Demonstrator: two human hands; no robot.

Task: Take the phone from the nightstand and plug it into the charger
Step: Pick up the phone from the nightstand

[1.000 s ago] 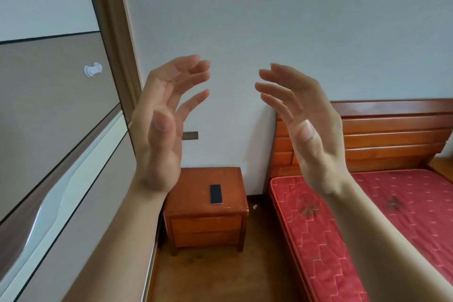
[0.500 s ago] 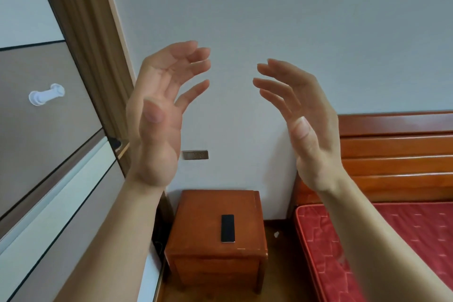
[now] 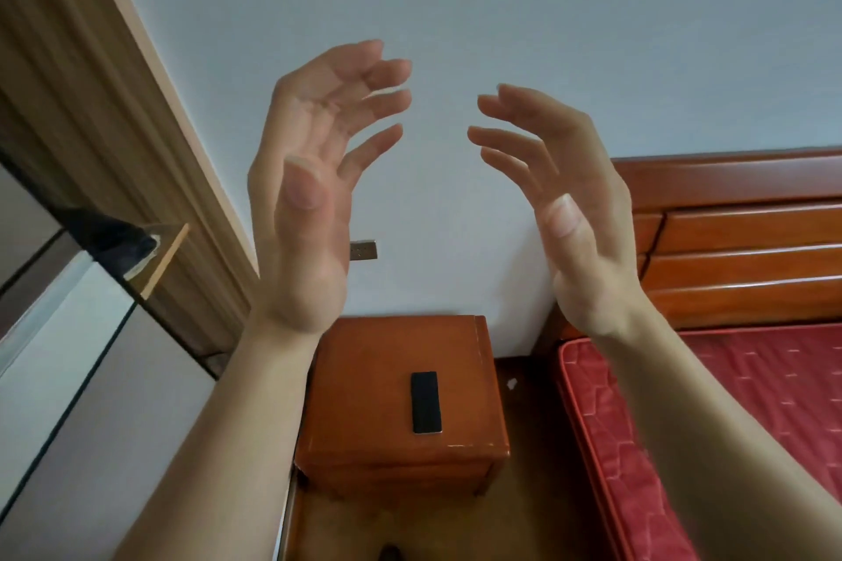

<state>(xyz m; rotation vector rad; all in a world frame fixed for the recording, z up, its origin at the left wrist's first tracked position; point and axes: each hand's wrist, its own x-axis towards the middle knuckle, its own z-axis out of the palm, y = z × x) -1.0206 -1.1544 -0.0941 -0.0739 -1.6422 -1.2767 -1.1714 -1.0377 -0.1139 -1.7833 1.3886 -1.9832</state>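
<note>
A black phone (image 3: 426, 402) lies flat, screen dark, near the front edge of a reddish wooden nightstand (image 3: 364, 383). My left hand (image 3: 314, 191) and my right hand (image 3: 565, 210) are raised in front of the wall, palms facing each other, fingers spread and empty. Both hands hover well above the nightstand and touch nothing. A small wall socket (image 3: 363, 250) shows on the wall just right of my left hand, partly hidden by it. No charger or cable is in view.
A bed with a red mattress (image 3: 729, 415) and a wooden headboard (image 3: 738, 237) stands right of the nightstand. A wooden door frame (image 3: 114, 114) and a wardrobe panel (image 3: 68, 378) fill the left. Brown floor (image 3: 528, 492) lies between nightstand and bed.
The view has closed in on the nightstand, which now sits larger and nearer the middle. Both hands stay raised and open, in much the same pose.
</note>
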